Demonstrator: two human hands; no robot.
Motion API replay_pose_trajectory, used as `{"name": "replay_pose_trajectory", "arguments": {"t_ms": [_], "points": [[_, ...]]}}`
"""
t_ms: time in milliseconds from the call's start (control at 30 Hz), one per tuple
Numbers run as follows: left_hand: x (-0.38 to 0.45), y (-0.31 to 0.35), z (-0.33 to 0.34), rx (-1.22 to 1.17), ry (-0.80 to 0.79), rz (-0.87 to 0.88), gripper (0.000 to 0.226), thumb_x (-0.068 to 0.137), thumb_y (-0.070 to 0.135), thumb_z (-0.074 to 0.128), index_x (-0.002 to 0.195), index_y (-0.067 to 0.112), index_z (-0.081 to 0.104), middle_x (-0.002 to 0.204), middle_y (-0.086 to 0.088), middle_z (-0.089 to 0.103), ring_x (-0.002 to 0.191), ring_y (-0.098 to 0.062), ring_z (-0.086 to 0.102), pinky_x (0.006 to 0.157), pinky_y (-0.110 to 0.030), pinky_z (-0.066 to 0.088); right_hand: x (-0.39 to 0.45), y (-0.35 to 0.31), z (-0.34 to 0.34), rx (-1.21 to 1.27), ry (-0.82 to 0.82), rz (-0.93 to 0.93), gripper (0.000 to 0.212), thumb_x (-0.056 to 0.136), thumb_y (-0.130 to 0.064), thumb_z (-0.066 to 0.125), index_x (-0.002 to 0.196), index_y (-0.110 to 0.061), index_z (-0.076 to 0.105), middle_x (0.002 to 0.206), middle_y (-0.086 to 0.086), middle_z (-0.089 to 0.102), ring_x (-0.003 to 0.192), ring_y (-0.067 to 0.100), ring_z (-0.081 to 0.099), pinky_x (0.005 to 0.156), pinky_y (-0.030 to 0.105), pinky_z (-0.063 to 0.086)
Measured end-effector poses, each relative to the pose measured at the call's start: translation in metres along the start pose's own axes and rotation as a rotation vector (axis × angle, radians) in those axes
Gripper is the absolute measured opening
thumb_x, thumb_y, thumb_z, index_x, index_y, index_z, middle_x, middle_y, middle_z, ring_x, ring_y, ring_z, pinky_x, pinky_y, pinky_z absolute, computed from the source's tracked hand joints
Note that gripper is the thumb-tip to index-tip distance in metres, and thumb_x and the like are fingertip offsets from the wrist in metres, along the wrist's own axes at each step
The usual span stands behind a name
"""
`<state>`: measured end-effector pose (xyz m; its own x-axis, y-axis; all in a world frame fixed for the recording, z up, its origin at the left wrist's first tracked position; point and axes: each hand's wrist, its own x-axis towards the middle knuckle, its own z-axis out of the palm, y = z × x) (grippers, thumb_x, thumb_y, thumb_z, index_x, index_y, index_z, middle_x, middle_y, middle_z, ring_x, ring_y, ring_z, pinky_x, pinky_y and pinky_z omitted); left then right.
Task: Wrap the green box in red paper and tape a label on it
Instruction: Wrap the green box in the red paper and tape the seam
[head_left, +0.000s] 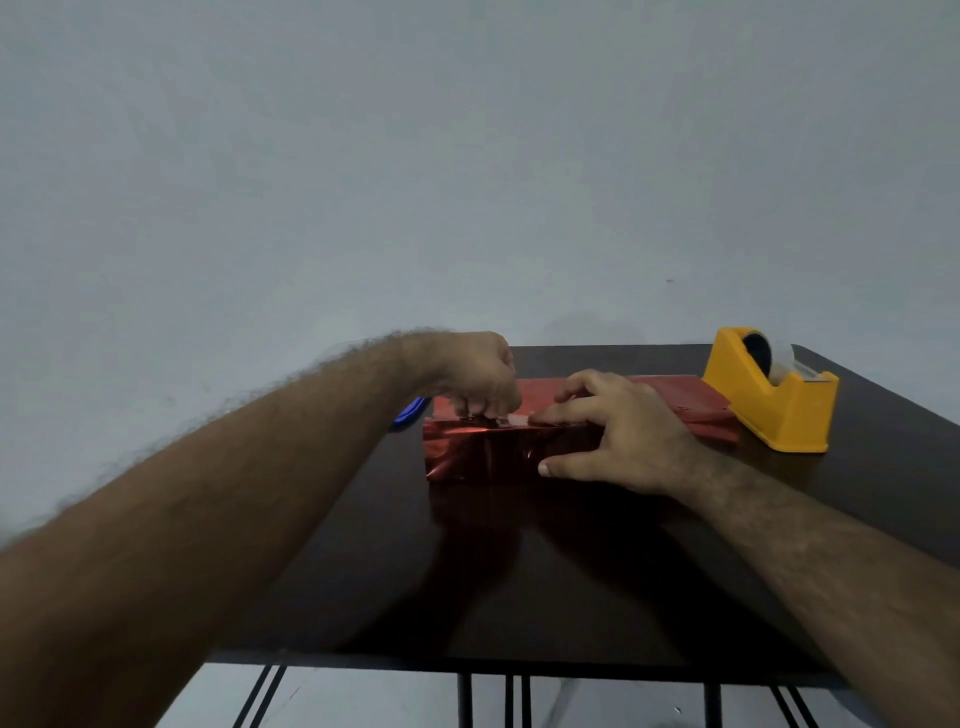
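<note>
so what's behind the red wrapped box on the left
A blue object pokes out behind the red wrapped box, on the dark table. The left hand and forearm cover most of it, so I cannot tell what it is.

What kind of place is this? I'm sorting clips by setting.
Probably a plain room at home or in a small office, used for gift wrapping: a dark table on thin metal legs against a bare grey wall, with a yellow tape dispenser beside a red-wrapped box.
</note>
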<state>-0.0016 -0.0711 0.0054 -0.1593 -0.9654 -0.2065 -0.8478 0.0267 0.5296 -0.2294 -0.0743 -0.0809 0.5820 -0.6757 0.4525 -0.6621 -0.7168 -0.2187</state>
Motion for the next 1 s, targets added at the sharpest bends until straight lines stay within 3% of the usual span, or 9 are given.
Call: {"name": "replay_pose_trajectory", "arguments": {"t_ms": [233, 367, 500, 600, 700, 767, 900, 1000], "points": [[0.005, 0.015, 0.002, 0.189, 0.029, -0.122, 0.012, 0.076, 0.009, 0.075, 0.086, 0.003, 0.074, 0.061, -0.006, 0.068, 0.048, -0.017, 0.057, 0.047, -0.023, 0.045, 0.001, -0.001, -0.003, -0.005, -0.027, -0.005, 0.070, 0.064, -0.088, 0.063, 0.127, -0.058, 0.066, 0.123, -0.025, 0.051, 0.119, 0.004, 0.049, 0.107, 0.046, 0.043], [0.003, 0.014, -0.008, 0.293, 0.040, -0.175, 0.019, 0.076, 0.017, 0.083, 0.085, 0.005, 0.071, 0.056, -0.005, 0.065, 0.046, -0.018, 0.053, 0.051, -0.025, 0.047, 0.002, -0.001, -0.005, -0.004, -0.037, 0.001, 0.071, 0.064, -0.088, 0.062, 0.127, -0.058, 0.066, 0.122, -0.024, 0.051, 0.118, 0.005, 0.050, 0.108, 0.046, 0.042], [-0.007, 0.005, -0.024, 0.362, 0.110, -0.144, 0.036, 0.073, 0.021, 0.086, 0.096, -0.002, 0.072, 0.067, -0.009, 0.069, 0.052, -0.022, 0.052, 0.051, -0.024, 0.043, 0.001, -0.002, -0.005, -0.010, -0.041, -0.003, 0.071, 0.064, -0.088, 0.060, 0.128, -0.060, 0.065, 0.121, -0.024, 0.050, 0.119, 0.003, 0.049, 0.109, 0.045, 0.041], [-0.007, 0.001, -0.018, 0.272, 0.257, -0.044, 0.044, 0.075, 0.035, 0.088, 0.099, 0.002, 0.071, 0.076, -0.010, 0.068, 0.057, -0.021, 0.055, 0.053, -0.026, 0.045, 0.002, -0.001, -0.004, 0.004, -0.028, 0.003, 0.071, 0.063, -0.090, 0.060, 0.127, -0.060, 0.066, 0.122, -0.025, 0.051, 0.119, 0.003, 0.049, 0.109, 0.045, 0.042], [-0.011, -0.011, -0.004, 0.236, 0.217, -0.069, 0.074, 0.064, 0.063, 0.093, 0.105, 0.006, 0.068, 0.081, -0.011, 0.069, 0.060, -0.018, 0.054, 0.061, -0.032, 0.054, 0.003, 0.000, -0.003, 0.016, -0.005, 0.010, 0.072, 0.061, -0.089, 0.061, 0.125, -0.057, 0.069, 0.121, -0.025, 0.052, 0.119, 0.003, 0.051, 0.108, 0.044, 0.043], [-0.013, -0.028, -0.006, 0.213, 0.192, -0.136, 0.081, 0.061, 0.069, 0.092, 0.106, 0.006, 0.067, 0.078, -0.007, 0.066, 0.062, -0.020, 0.055, 0.057, -0.029, 0.048, 0.004, 0.002, -0.002, 0.021, -0.003, 0.008, 0.070, 0.062, -0.088, 0.061, 0.125, -0.057, 0.069, 0.121, -0.024, 0.053, 0.118, 0.003, 0.052, 0.107, 0.043, 0.044], [-0.020, -0.055, -0.018, -0.029, 0.300, -0.146, 0.060, 0.073, 0.043, 0.095, 0.105, 0.001, 0.066, 0.075, -0.008, 0.052, 0.061, -0.021, 0.043, 0.050, -0.027, 0.035, 0.002, -0.001, -0.003, -0.062, 0.002, -0.016, 0.056, 0.078, -0.072, 0.070, 0.132, -0.056, 0.066, 0.123, -0.022, 0.059, 0.119, 0.005, 0.055, 0.106, 0.043, 0.044], [-0.024, -0.062, -0.011, -0.204, 0.504, -0.077, 0.037, 0.086, 0.039, 0.085, 0.095, 0.009, 0.065, 0.080, -0.003, 0.059, 0.063, -0.017, 0.050, 0.054, -0.027, 0.039, -0.003, -0.010, -0.003, -0.270, 0.060, -0.081, 0.060, 0.090, -0.063, 0.068, 0.146, -0.051, 0.054, 0.127, -0.022, 0.067, 0.126, 0.007, 0.058, 0.110, 0.043, 0.036]]}}
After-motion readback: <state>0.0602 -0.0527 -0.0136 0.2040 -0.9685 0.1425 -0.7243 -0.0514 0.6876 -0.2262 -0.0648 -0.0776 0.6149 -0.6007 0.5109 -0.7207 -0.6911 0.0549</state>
